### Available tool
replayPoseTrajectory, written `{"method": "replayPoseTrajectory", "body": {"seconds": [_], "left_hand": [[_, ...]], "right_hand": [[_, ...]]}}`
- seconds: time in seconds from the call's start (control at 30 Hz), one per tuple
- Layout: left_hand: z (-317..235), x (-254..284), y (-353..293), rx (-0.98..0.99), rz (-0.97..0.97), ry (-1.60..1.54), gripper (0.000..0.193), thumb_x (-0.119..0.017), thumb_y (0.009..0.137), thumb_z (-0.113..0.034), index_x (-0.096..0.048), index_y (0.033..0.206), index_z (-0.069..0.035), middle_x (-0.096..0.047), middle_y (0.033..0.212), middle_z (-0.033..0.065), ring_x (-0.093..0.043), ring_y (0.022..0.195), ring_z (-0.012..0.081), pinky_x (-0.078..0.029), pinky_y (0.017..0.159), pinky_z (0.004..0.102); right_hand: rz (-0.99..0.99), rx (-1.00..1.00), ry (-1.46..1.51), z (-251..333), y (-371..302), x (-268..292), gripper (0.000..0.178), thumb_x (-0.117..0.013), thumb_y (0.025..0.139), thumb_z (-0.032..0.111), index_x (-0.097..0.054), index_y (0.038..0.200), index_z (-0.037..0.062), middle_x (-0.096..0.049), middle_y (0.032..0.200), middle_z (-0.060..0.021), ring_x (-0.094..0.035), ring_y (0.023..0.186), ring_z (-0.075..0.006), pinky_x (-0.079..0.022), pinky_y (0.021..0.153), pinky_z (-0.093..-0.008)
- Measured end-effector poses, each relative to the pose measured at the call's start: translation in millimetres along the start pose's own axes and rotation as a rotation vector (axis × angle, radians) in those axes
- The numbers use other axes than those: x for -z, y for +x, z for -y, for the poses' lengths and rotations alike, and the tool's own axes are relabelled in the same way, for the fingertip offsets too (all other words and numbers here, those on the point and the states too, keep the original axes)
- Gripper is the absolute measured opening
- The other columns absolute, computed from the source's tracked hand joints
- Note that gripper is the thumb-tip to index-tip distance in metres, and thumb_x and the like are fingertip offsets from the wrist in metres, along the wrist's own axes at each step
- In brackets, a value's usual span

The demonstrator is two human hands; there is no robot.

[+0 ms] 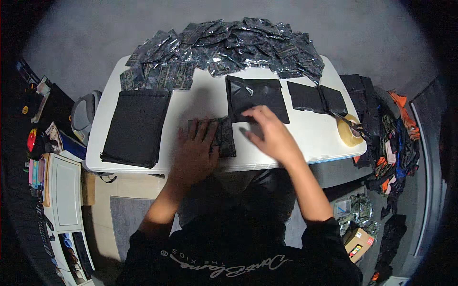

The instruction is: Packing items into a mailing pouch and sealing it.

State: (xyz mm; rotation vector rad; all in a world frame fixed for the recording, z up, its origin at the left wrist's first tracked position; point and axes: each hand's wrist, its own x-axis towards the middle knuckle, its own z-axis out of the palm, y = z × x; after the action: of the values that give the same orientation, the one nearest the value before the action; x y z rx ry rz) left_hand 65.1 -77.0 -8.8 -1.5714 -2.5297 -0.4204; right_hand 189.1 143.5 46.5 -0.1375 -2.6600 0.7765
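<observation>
My left hand [196, 148] lies flat with its fingers spread on a small folded dark patterned piece of cloth [226, 138] near the table's front edge. To its right my right hand [273, 136] is raised, its thumb and fingers apart and nothing seen between them. Its fingertips are at the lower edge of a stack of black plastic bags [262, 97], whose top flap is creased and shiny; whether they touch it I cannot tell. A tall stack of flat black sheets [137, 126] sits left of my left hand.
Many dark packets in clear film [229, 45] are heaped along the far edge of the white table [191, 102]. Two flat black pieces [305, 97], black scissors [347, 120] and a roll of tape [349, 133] lie at the right. Garments [393, 138] hang beyond; a cardboard box [359, 244] stands below.
</observation>
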Motion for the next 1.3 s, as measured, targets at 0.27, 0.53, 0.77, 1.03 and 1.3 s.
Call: {"method": "replayPoseTrajectory", "body": {"seconds": [0.27,0.53,0.77,1.03,1.3], "left_hand": [[-13.9,4.5,-2.0,-0.078,-0.018,0.004,0.058,-0.048,0.104,-0.026,-0.042,0.152,0.006,-0.041,0.158,0.0255,-0.033,0.151,0.0477,-0.022,0.121,0.0693],[6.4,13.9,-5.6,-0.042,-0.055,0.062,0.057,-0.047,0.103,-0.019,-0.039,0.152,0.008,-0.038,0.16,0.0287,-0.03,0.152,0.046,-0.023,0.123,0.0619],[18.6,-13.8,-2.9,-0.017,-0.014,0.038,0.069,-0.052,0.1,-0.034,-0.037,0.154,0.006,-0.039,0.159,0.028,-0.033,0.151,0.0449,-0.023,0.122,0.0662],[47.6,-9.8,-19.9,0.032,-0.069,0.05,0.067,-0.05,0.098,-0.024,-0.034,0.153,0.012,-0.038,0.158,0.0315,-0.034,0.15,0.0474,-0.024,0.124,0.0609],[12.8,-8.3,-6.3,-0.114,-0.046,0.09,0.067,-0.051,0.102,-0.025,-0.033,0.154,0.012,-0.035,0.159,0.0339,-0.03,0.152,0.0469,-0.024,0.124,0.0602]], "right_hand": [[0.03,0.106,-0.169,25.2,-28.4,-71.1,0.049,-0.061,0.096,0.008,-0.054,0.142,-0.0067,-0.05,0.152,-0.0248,-0.048,0.142,-0.0405,-0.038,0.12,-0.0459],[0.131,0.077,-0.252,47.7,-3.6,-65.6,0.054,-0.055,0.1,0.014,-0.046,0.149,-0.0069,-0.041,0.159,-0.026,-0.035,0.152,-0.0369,-0.03,0.125,-0.0456],[0.148,0.146,-0.384,19.7,4.3,-107.7,0.061,-0.045,0.106,0.024,-0.033,0.156,-0.0075,-0.034,0.163,-0.025,-0.029,0.155,-0.0348,-0.024,0.128,-0.0462],[0.22,-0.039,-0.383,23.7,-8.3,-81.9,0.065,-0.048,0.107,0.031,-0.034,0.154,-0.0109,-0.033,0.163,-0.0284,-0.028,0.156,-0.0351,-0.024,0.128,-0.0447],[0.202,0.079,-0.485,38.5,-9.7,-89.3,0.058,-0.05,0.105,0.023,-0.04,0.151,-0.0116,-0.036,0.161,-0.0293,-0.033,0.152,-0.0382,-0.029,0.126,-0.0444]]}}
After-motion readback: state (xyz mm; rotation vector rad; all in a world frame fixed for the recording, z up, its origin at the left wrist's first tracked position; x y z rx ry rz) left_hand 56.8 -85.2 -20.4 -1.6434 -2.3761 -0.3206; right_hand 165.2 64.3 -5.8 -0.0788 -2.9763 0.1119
